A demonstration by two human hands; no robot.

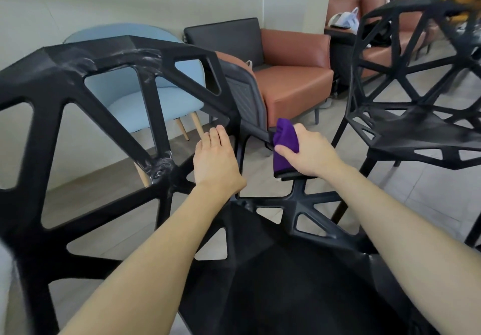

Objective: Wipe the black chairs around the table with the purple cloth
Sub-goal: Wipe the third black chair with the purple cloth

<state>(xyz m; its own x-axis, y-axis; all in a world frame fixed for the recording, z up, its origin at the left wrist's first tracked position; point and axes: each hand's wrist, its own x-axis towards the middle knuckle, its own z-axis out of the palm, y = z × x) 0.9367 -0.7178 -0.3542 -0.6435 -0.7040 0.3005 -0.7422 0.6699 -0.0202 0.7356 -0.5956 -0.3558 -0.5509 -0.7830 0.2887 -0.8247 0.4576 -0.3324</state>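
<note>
A black lattice chair (78,79) fills the near view, its back at the left and its seat below me, with pale smears on the top rail. My right hand (309,149) grips the folded purple cloth (285,142) and presses it against the chair's far arm edge. My left hand (216,157) lies with straight fingers against the chair frame just left of the cloth. A second black lattice chair (416,126) stands at the right.
Behind the near chair stand a light blue armchair (156,100) and a brown leather armchair (294,79) with a black cushion. More brown seats (374,4) with bags are at the back right. Pale tiled floor (416,191) shows between the chairs.
</note>
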